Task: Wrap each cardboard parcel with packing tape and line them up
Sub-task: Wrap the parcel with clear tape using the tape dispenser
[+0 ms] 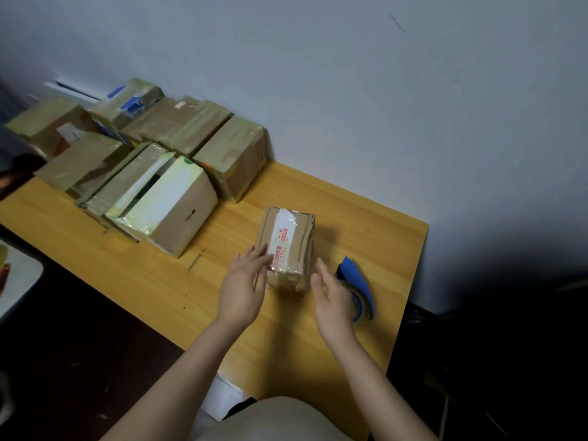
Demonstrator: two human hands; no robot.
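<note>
Cardboard parcel (288, 246) sits on the tabletop (366, 224), flanked by the left hand (243, 284) and right hand (331, 297), both open and empty. Gripping both sides squarely would likely steady it for the blue tape dispenser (354, 278) nearby.

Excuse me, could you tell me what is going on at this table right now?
A person is packing parcels. A small cardboard parcel stands on the wooden table between two open hands: the left hand lies against its left side, and the right hand hovers just off its right. The blue tape dispenser lies beside the right hand, unheld. A batch of taped parcels sits at the back left.
</note>
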